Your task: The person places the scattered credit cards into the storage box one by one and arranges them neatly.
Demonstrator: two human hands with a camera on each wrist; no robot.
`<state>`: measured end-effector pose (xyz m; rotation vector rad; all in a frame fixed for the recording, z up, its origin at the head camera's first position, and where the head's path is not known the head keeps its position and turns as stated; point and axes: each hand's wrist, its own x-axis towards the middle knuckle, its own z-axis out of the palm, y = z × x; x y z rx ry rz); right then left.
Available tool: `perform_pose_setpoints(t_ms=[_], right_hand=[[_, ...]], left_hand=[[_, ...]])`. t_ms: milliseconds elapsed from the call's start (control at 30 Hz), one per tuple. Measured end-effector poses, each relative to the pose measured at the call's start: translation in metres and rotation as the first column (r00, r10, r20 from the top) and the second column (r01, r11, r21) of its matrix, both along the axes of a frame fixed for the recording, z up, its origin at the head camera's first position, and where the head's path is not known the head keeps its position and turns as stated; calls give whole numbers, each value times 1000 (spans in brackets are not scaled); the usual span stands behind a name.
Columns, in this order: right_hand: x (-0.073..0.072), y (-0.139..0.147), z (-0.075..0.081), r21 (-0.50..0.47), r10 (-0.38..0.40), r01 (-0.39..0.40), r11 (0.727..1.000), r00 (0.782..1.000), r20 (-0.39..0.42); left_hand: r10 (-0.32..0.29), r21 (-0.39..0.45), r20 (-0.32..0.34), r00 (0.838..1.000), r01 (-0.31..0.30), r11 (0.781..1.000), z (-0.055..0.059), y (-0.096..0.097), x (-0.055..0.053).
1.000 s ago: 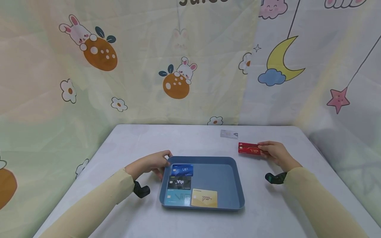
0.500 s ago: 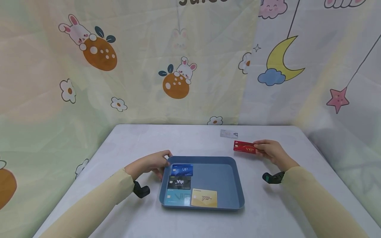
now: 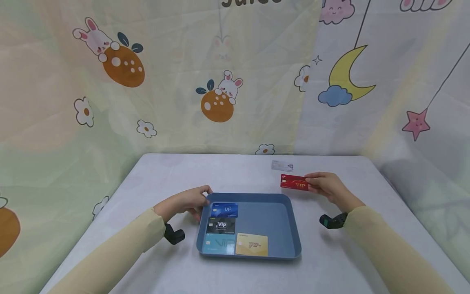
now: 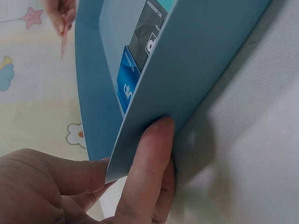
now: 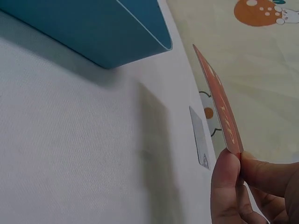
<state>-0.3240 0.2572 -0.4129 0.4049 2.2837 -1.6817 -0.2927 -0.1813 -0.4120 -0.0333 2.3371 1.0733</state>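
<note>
Between thumb and fingers, my right hand (image 3: 328,187) pinches a red VIP card (image 3: 293,182) by its right end, up off the table beyond the tray's far right corner. The right wrist view shows this red card (image 5: 219,102) nearly edge-on, its shadow falling on the cloth. My left hand (image 3: 191,201) grips the blue tray (image 3: 264,198) at its far left corner; in the left wrist view, thumb and fingers (image 4: 149,158) pinch the wall. Inside lie a blue VIP card (image 3: 225,210), a black Vip card (image 3: 221,225), a light-blue card (image 3: 219,243) and a gold card (image 3: 251,245).
A silvery card (image 3: 282,165) lies flat near the back edge of the white table (image 3: 176,171). Behind the table hangs a printed curtain (image 3: 169,81). Dark wrist devices (image 3: 174,235) sit at both cuffs.
My right hand has carried the red card leftward, toward the tray's far right corner. The left hand, the tray and the cards in it have stayed put.
</note>
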Motion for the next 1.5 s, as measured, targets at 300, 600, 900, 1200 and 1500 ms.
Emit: perform_pose_setpoints(t_ms=[300,600,900,1200,1500], right_hand=[[5,-11,6,6,49,-49,999,999,-9],[6,-23,6,-6,53,-53,999,998,-17],[9,-33,4,-33,67,-67,997,998,-23],[17,-45,8,-46,106,-107,993,994,-24],[25,-61,6,-51,143,-147,988,987,-67]], left_hand=[[5,-3,-6,1000,-6,1000,0,-1,1],[0,-8,-9,1000,0,1000,-1,0,0],[5,-6,-3,1000,-5,1000,0,1,0],[12,-7,-4,1000,-12,1000,-1,1,1],[11,-10,-9,1000,-11,1000,0,1,2]])
